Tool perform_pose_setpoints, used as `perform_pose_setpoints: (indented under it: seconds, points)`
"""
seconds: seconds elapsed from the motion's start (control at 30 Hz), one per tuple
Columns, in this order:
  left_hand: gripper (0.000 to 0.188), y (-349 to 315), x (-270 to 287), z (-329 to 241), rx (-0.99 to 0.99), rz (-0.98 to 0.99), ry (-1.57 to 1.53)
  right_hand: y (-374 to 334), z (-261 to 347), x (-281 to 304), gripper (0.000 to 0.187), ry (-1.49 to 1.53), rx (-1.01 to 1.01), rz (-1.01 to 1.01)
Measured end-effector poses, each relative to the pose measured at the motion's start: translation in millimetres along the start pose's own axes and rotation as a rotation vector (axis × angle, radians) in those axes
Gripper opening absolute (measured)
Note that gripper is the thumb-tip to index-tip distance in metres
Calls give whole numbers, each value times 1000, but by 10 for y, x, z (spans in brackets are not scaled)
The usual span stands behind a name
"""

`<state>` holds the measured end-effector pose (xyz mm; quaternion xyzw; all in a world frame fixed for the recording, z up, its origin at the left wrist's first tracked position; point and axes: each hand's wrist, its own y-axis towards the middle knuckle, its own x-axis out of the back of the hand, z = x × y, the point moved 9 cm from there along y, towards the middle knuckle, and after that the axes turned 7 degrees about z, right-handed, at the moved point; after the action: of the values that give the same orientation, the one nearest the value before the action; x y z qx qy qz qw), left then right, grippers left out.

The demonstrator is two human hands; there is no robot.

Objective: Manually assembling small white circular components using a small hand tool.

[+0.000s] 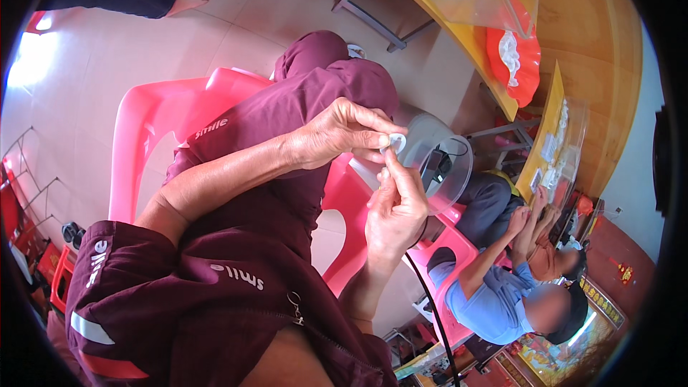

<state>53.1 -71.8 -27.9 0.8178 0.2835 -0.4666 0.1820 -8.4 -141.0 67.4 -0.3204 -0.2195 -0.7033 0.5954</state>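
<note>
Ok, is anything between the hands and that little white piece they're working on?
Nothing visible is. The left hand pinches the small white piece at its fingertips, and the right hand touches it from below with raised fingers. The clear plastic container sits behind them, not between.

Small ring-shaped part (395, 143): white. Wearer's trousers (287, 122) and jacket (215, 294): maroon with white lettering; jacket sleeve carries a grey reflective stripe. Plastic chairs (154, 129): pink. Table edge (444, 21): yellow. Bowl (519, 57): red. Co-worker's shirt (487, 301): light blue. Floor tiles (93, 57): pale beige.
</note>
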Motion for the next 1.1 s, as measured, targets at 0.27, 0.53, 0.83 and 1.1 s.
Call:
perform_pose_setpoints:
  seconds: [0.27,0.53,0.83,1.1]
  points:
    - [26,8,-17,-15,-89,30,206,14,-34,31,32,-78,-30,73]
    - [27,-18,2,42,87,27,59,-28,2,104,35,52,-84,122]
    - [32,-4,-46,-13,46,83,-223,-7,9,104,33,184,-21,-68]
    - [33,-6,-29,3,43,64,-180,1,-36,69,33,193,57,-72]
